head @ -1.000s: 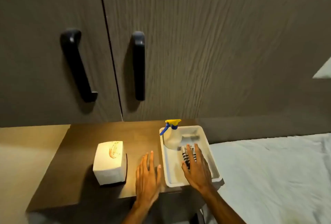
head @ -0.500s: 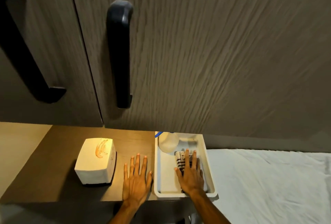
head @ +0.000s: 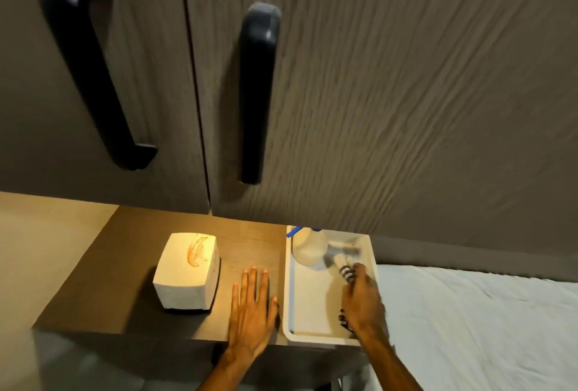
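- Striped cloth: mostly hidden under the right hand. Only a banded end past the fingertips and a scrap by the wrist show.
- Right hand: motion-blurred. The fingers seem curled round the striped cloth.
- Spray bottle: head hidden behind the lower edge of the cabinet door, except a blue trigger tip.
- Pale item at the far end of the tray: too blurred to identify.
- Tray: near right corner covered by the wrist.
- Bed sheet: cut off at the right and bottom edges.
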A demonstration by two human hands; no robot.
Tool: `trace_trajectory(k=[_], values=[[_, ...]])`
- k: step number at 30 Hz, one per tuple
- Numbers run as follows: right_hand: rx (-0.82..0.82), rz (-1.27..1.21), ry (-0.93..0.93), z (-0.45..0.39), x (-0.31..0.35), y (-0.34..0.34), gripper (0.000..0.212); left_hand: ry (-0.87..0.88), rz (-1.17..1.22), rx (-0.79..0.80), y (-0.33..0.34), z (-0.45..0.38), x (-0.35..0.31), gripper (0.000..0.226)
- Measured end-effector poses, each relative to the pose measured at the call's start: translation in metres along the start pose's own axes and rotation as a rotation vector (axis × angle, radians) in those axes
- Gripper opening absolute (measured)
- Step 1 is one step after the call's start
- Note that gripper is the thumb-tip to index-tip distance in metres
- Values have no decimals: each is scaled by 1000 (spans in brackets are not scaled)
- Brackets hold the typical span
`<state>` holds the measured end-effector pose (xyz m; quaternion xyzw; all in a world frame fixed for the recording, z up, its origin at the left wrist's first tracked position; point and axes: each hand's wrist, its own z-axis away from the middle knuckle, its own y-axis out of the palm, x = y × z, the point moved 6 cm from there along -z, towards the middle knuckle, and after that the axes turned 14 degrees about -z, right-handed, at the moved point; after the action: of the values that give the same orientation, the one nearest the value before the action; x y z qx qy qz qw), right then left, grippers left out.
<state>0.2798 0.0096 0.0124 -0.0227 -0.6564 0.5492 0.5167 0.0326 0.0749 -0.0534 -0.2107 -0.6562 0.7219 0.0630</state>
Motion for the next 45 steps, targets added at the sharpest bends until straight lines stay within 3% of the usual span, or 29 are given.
trace_trajectory(k=[4,7,9,12,15,17,19,22,25,29,34,39,41,43,45], values=[[-76,-613,218,28,-7,-32,32,47,194,-186,-46,29,1,58],[150,-1041,441,61,8,-14,27,174,229,-387,-93,48,8,48],[258,-1110,496,86,38,11,28,211,206,-463,-123,52,27,47],[387,-1039,338,118,101,53,34,106,183,-521,-157,40,81,48],[323,-829,16,130,172,82,37,6,123,-500,-170,14,142,48],[221,-708,-178,133,223,98,37,-40,69,-424,-166,-5,173,52],[196,-655,-259,137,259,118,39,8,-19,-329,-153,-21,187,53],[241,-524,-343,146,279,147,30,123,-129,-143,-129,-33,189,51],[209,-390,-518,163,277,162,42,106,-68,-76,-118,-31,198,57],[125,-78,-603,175,264,183,57,119,-25,-87,-119,-23,196,63],[220,89,-679,147,270,192,53,108,-140,-107,-124,-24,191,52],[183,-139,-550,144,254,184,58,90,-146,-110,-124,-24,191,55],[144,-216,-523,163,244,186,70,74,-96,-125,-125,-25,192,58],[157,-200,-538,180,240,195,81,85,-82,-120,-123,-25,193,61],[187,-142,-568,179,247,201,77,107,-101,-111,-120,-25,194,61]])
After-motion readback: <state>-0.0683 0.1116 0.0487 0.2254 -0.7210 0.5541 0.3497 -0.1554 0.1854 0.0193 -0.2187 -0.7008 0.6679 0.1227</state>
